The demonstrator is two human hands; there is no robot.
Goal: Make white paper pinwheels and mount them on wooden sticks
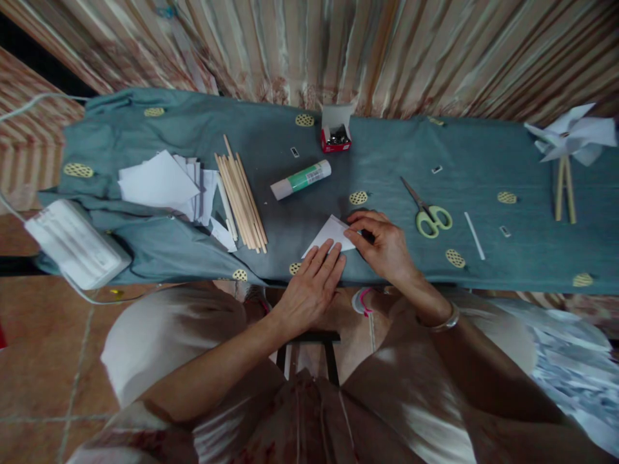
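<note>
A sheet of white paper folded into a triangle (331, 231) lies near the front edge of the cloth-covered table. My left hand (312, 280) rests flat on its lower edge, fingers stretched out. Thumb and forefinger of my right hand (382, 245) pinch the paper's right side. To the right of that hand are scissors with green handles (432, 218). Behind the paper lies a glue stick (300, 179) with a green and white label, and a bundle of thin wooden sticks (242, 203) is to the left.
Stacked white paper squares (159, 180) lie at the left, near a white power strip (77, 243) with a cable. A small red box (335, 138) holding dark metal bits stands at the back. Finished paper pinwheels (570, 134) on sticks and a white paper strip (474, 236) are at the right.
</note>
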